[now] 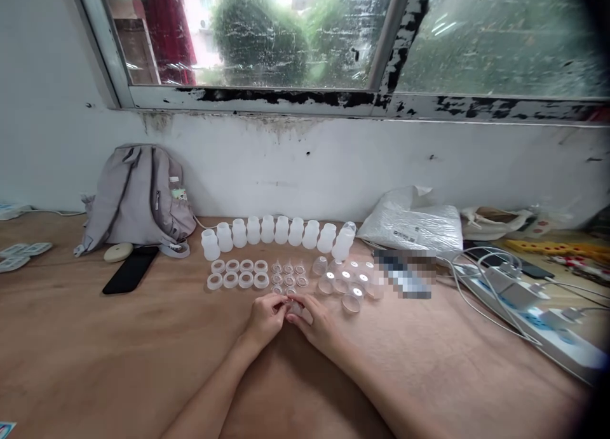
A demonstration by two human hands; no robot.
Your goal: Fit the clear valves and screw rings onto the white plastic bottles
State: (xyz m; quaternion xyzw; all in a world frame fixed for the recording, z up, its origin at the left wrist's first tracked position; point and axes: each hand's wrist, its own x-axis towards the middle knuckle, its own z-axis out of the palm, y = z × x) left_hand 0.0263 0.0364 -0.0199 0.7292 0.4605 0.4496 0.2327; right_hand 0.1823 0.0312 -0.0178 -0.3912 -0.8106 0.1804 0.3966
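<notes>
Near the front middle of the table, my left hand point(265, 317) and my right hand point(312, 317) meet, fingers closed around a small translucent piece that looks like a bottle nipple point(294, 308). Fingers cover much of it. Just beyond my fingertips stand several clear nipples point(288, 269) in short rows. Left of them lie two rows of white collar rings point(230, 279). To the right, clear domed caps point(351, 302) are grouped together. Behind everything curves a row of frosted baby bottles point(281, 230); the rightmost bottle point(342, 243) has a clear cap on top.
A grey backpack point(136, 197), a black phone point(130, 270) and a round cream case point(118, 253) are at left. Plastic-wrapped packaging point(414, 220) leans on the wall. A power strip point(548, 328) with loose white cables runs along the right side.
</notes>
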